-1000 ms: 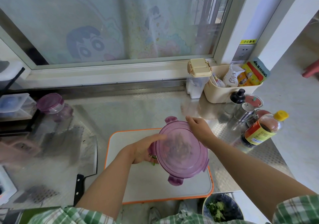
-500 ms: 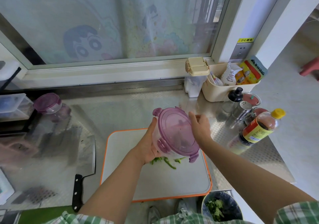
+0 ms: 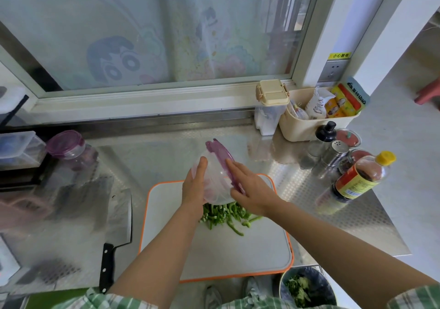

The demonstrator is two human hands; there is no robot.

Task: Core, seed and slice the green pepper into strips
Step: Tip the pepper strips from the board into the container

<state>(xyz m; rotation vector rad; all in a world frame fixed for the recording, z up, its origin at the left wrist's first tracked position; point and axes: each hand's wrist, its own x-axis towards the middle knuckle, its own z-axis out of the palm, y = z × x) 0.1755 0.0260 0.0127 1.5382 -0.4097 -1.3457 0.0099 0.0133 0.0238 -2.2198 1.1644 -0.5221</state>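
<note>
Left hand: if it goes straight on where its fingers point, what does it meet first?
The left hand, holding the container, points toward the window sill. Only bare counter lies between, so probably the sill first, though depth is unclear.

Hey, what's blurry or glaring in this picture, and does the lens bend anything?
Head view: daylight through the window glares off the steel counter; the far-left edge is smeared; the wide lens slants the window frame; pepper strips, container and cleaver read sharp.
</note>
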